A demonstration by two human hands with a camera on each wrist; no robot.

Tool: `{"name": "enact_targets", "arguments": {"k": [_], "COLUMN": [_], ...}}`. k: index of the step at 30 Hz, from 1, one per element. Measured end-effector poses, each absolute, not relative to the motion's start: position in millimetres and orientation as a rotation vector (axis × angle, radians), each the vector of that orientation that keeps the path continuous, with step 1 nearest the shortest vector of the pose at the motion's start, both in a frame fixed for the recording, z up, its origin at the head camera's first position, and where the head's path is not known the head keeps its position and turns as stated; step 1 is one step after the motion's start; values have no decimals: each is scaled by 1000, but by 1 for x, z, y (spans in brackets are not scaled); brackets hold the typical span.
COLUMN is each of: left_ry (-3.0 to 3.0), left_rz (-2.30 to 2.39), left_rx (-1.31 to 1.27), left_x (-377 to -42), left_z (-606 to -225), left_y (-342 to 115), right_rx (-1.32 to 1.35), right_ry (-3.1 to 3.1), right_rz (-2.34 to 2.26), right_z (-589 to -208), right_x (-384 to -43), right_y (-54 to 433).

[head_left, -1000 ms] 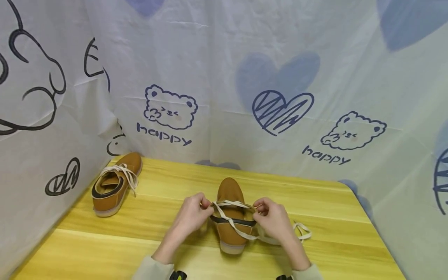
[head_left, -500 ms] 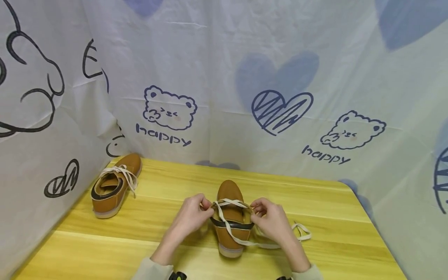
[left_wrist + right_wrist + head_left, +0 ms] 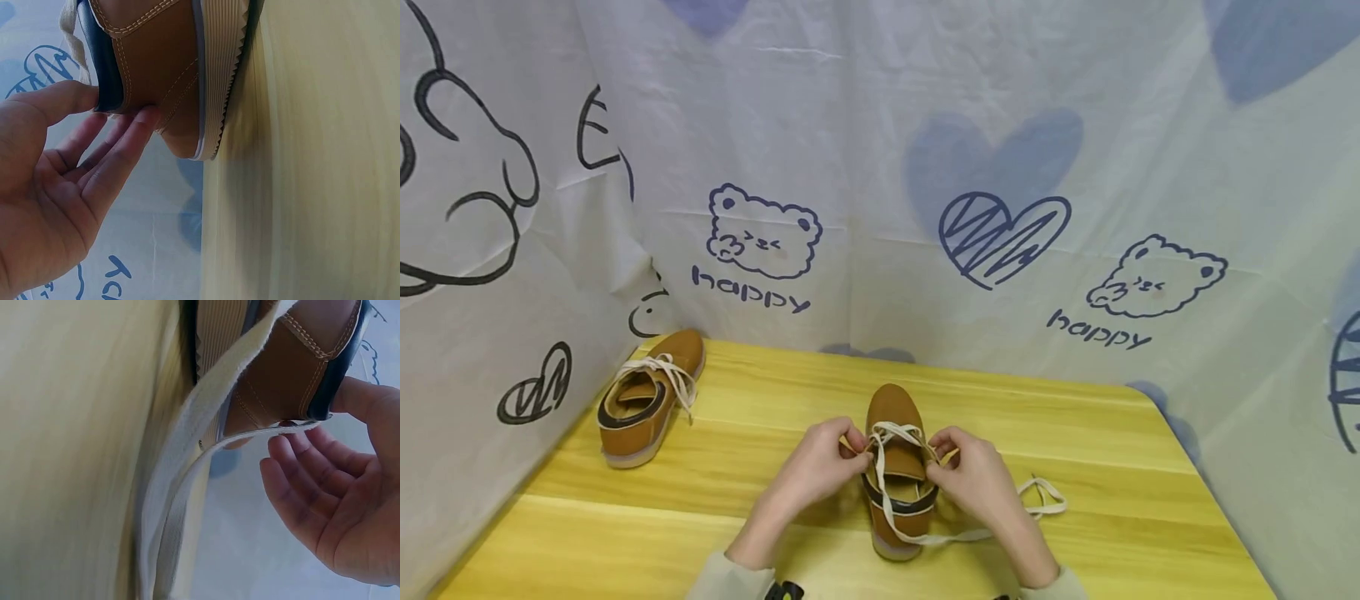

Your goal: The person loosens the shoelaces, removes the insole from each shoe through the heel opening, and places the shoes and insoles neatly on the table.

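Backdrop point(image 3: 880, 92): pale cloth, printed with hearts, bear faces and the word "happy". Counter point(image 3: 775, 387): yellow, wood-grained. Brown shoe point(image 3: 901, 462), one: on the counter between the hands, toe toward the backdrop, dark-trimmed collar. Left hand point(image 3: 820, 462): pinching the left edge of its opening between thumb and fingers. Right hand point(image 3: 973, 471): pinching the right edge likewise. Cream lace point(image 3: 940, 540): threaded near the toe, trailing over the opening, past the heel and off rightward. Second brown shoe point(image 3: 634, 437): far left, laced, well apart.
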State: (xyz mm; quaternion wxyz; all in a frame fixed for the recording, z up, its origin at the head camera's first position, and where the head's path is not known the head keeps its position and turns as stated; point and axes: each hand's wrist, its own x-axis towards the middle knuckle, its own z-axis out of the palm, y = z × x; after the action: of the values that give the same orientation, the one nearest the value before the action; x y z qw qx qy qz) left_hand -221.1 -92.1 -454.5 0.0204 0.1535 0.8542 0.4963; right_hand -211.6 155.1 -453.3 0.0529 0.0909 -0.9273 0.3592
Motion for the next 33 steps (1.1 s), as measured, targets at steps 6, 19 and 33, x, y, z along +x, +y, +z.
{"name": "enact_targets", "arguments": {"k": [6,19,33], "left_ry": [2629,2806,2800], "left_rz": [1448,1249,1040], "left_rx": [614,839,862], "left_x": [-226,-267,-311], "left_z": [-452,-449,-475], "left_y": [-96,-97,-82], "right_rx": [345,838,937], "right_ry": [-2778,-2494,-2431], "right_rz": [1033,818,693], "right_z": [-450,-456,-464], "right_x": [-200,-160,-149], "right_y": [158,162,146]}}
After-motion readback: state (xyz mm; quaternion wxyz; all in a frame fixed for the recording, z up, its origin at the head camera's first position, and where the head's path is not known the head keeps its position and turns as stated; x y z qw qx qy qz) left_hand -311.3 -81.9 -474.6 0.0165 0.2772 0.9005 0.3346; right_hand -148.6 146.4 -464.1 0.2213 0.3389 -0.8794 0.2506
